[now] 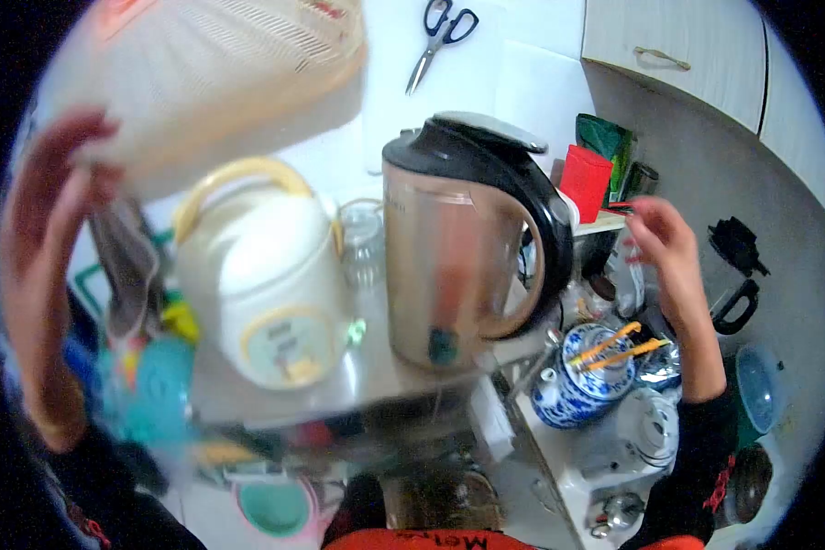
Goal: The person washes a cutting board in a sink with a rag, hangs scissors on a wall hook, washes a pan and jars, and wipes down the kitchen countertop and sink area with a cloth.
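My left hand (pixel 60 188), blurred, is raised at the far left beside the pale plastic basket (pixel 229 87), its fingers curved and apart with nothing seen between them. On the right, my right hand (pixel 665 240) is in the air near a red packet (pixel 585 183), its fingers bent and apart, holding nothing visible. Between the hands, a cream rice cooker (pixel 270 275) with a yellow handle and a tall steel kettle (pixel 449 266) with a black lid and handle stand on a metal surface (pixel 367 390). Behind them is a clear glass jar (pixel 364 243).
Black-handled scissors (pixel 435 44) hang on the white wall. At right are a blue-and-white pot (pixel 573 390), a white teapot (pixel 646 426), a blue basin (pixel 757 390) and wall cabinets (pixel 678 64). A pink-rimmed green basin (pixel 275 504) is low at left.
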Action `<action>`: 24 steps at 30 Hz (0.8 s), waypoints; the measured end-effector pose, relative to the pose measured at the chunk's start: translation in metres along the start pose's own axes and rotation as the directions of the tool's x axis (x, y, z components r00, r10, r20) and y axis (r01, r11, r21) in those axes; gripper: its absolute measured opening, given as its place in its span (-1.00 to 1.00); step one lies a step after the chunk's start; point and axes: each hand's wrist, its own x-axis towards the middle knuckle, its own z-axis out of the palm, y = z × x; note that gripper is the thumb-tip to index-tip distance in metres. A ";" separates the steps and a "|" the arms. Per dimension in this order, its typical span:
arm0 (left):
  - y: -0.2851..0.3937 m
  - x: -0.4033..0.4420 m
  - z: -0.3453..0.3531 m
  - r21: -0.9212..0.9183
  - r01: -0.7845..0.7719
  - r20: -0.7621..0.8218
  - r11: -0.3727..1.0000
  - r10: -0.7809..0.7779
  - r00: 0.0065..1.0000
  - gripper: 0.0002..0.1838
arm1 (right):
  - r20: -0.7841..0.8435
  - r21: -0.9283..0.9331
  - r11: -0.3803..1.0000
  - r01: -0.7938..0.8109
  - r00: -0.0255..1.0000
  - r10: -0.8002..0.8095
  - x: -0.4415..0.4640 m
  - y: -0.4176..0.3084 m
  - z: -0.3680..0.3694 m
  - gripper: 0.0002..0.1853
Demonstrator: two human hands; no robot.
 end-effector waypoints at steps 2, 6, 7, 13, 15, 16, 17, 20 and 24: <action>0.000 -0.069 -0.031 -0.042 0.213 -0.037 0.976 -0.215 0.976 -0.58 | -0.001 -0.061 0.996 -0.064 0.998 0.064 -0.050 -0.011 -0.041 -0.77; -0.016 -0.212 -0.091 -0.112 0.696 0.013 0.709 -0.700 0.714 -0.58 | 0.061 -0.114 0.985 -0.130 0.989 0.137 -0.130 -0.013 -0.091 -0.79; -0.026 -0.256 -0.107 -0.097 0.810 0.013 0.579 -0.813 0.582 -0.58 | 0.086 -0.112 0.982 -0.149 0.983 0.159 -0.142 -0.011 -0.096 -0.79; -0.027 -0.485 -0.149 -0.126 0.992 0.049 0.024 -0.998 0.031 -0.67 | 0.237 -0.091 0.971 -0.219 0.942 0.235 -0.190 -0.004 -0.073 -0.77; -0.011 -0.518 -0.145 -0.013 1.000 0.126 -0.012 -0.992 -0.011 -0.69 | 0.317 -0.072 0.969 -0.236 0.916 0.247 -0.200 -0.004 -0.048 -0.77; 0.006 -0.514 -0.140 -0.052 0.998 0.181 -0.032 -0.983 -0.022 -0.71 | 0.361 -0.084 0.959 -0.272 0.888 0.284 -0.203 -0.001 -0.035 -0.79; 0.019 -0.515 -0.136 -0.042 0.997 0.179 -0.061 -0.982 -0.053 -0.71 | 0.400 -0.067 0.959 -0.275 0.873 0.278 -0.209 -0.002 -0.022 -0.80; 0.044 -0.510 -0.129 -0.084 0.995 0.273 -0.056 -0.962 -0.031 -0.72 | 0.501 -0.077 0.930 -0.359 0.793 0.347 -0.230 0.012 -0.003 -0.82; 0.061 -0.518 -0.135 -0.080 0.993 0.322 -0.093 -0.945 -0.062 -0.74 | 0.481 -0.138 0.898 -0.417 0.764 0.429 -0.264 0.013 -0.005 -0.84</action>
